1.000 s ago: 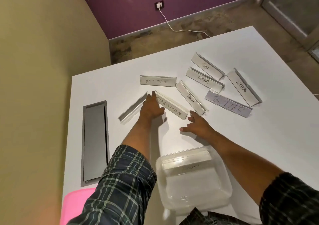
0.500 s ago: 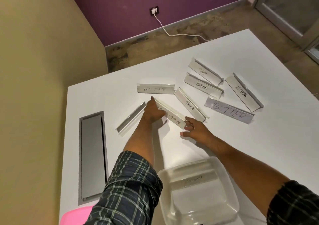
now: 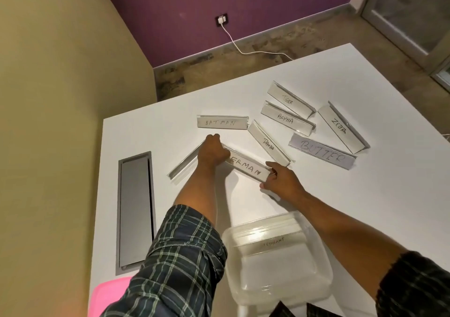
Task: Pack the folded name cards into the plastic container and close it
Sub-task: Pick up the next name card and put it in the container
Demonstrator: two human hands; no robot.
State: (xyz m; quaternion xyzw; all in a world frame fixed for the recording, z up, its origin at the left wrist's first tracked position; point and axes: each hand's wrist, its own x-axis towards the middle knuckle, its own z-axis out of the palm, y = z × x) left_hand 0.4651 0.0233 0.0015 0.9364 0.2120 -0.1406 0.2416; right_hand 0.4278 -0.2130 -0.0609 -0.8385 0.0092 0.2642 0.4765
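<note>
The SUPERMAN name card lies mid-table, held at both ends: my left hand grips its left end and my right hand pinches its right end. The clear plastic container stands open near the front edge with one card, ELEPHANT, inside. Loose cards lie beyond: BATMAN, PANDA, ALPHA, TIGER, ZEBRA, the flat BUTTER card, and one turned-away card left of my left hand.
A grey metal cable hatch is set into the white table at the left. A pink object shows at the bottom left edge. A beige wall runs along the left; a white cable crosses the floor beyond.
My left hand has closed over the SUPERMAN card's left end and my right hand has reached forward to pinch its right end. The view has tilted, with the container lower in frame.
</note>
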